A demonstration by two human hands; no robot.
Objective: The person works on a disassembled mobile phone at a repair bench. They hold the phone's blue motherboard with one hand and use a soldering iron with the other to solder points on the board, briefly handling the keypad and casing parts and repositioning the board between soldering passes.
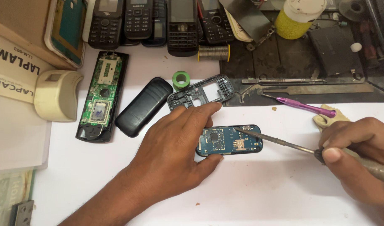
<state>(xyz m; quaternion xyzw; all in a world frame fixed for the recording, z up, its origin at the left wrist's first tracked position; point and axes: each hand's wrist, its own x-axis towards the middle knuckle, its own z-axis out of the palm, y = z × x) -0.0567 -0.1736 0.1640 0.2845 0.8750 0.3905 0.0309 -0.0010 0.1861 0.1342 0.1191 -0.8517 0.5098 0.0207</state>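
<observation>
Head view: your left hand (173, 146) pinches the opened phone (229, 140), its blue circuit board up, on the white bench (250, 188), fingers (202, 109) narrowly spread over the far edge and thumb on the near edge. Your right hand (359, 155) has its fingers closed around a soldering iron (284, 143), whose tip touches the board's upper right. The palm hides the phone's left end; the iron's handle runs out of frame. A grey phone frame (202, 92) lies just behind.

Glossy blue circuit board (229, 140), matt plastic frame (200, 93)
</observation>
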